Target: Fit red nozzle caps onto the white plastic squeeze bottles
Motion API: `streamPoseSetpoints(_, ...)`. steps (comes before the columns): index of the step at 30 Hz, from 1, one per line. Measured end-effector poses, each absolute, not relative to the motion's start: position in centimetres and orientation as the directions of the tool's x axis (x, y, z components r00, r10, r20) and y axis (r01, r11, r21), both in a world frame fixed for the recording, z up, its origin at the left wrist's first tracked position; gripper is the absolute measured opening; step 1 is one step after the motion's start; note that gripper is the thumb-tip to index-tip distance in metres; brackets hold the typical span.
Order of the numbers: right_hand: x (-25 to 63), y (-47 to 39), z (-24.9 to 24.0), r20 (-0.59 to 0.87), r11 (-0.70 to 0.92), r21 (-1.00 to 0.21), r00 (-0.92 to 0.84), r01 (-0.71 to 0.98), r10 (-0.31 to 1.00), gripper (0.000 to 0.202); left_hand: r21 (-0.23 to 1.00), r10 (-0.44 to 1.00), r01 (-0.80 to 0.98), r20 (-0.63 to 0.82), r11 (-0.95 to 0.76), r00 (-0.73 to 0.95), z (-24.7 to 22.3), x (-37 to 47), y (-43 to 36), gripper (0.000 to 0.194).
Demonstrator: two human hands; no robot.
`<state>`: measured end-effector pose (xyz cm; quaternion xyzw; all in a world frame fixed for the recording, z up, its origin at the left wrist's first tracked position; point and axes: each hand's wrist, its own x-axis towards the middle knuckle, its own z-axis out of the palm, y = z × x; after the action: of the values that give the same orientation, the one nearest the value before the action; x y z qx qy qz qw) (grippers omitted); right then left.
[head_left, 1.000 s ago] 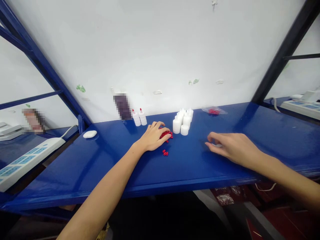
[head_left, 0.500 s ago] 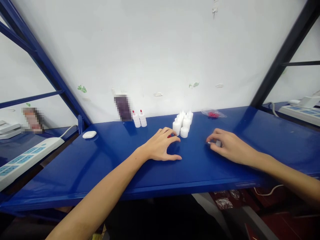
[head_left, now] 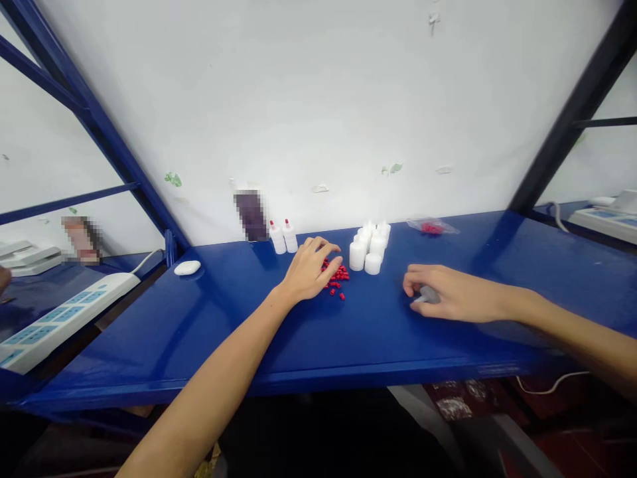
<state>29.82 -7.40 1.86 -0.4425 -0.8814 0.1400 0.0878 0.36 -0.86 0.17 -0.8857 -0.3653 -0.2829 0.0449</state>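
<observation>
My left hand (head_left: 307, 271) hovers over a scattered pile of small red caps (head_left: 340, 273), its thumb and fingers apart and nothing visible between them. The palm and fingers hide part of the pile. My right hand (head_left: 442, 292) is closed around a small whitish, translucent nozzle cap (head_left: 428, 295), whose narrow end points left near the thumb tip. Between the hands, farther back, stands a cluster of white bottles (head_left: 357, 255), several topped with pointed tips. Beyond my left hand, against the wall, two white bottles (head_left: 290, 238) carry red tips.
A clear plastic bag (head_left: 432, 227) with red pieces lies at the back right of the blue table (head_left: 378, 338). On the left are a white rounded object (head_left: 188, 267) and a power strip (head_left: 74, 312). A blurred dark phone-shaped thing (head_left: 253, 216) leans against the wall.
My left hand has moved left and back, uncovering the red caps. My right hand still holds the nozzle cap, now turned a little. The whole view has shifted slightly.
</observation>
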Motion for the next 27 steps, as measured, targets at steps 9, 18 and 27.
streamPoseSetpoints(9, 31.0, -6.5, 3.2, 0.285, 0.583, -0.243, -0.517, 0.775, 0.807, 0.031, 0.090, 0.548, 0.550, 0.307, -0.830, 0.778, 0.3, 0.9, -2.0, 0.072)
streamPoseSetpoints(18, 27.1, -2.7, 4.9, 0.418, 0.520, -0.417, -0.351, 0.746, 0.838, 0.032, 0.078, 0.603, 0.628, 0.392, -0.774, 0.695, -0.5, 0.2, -0.8, 0.042)
streamPoseSetpoints(27, 26.0, -0.9, 4.2, 0.337, 0.546, -0.395, -0.436, 0.739, 0.834, 0.034, 0.094, 0.598, 0.639, 0.476, -0.764, 0.645, 0.0, -0.1, -0.7, 0.037)
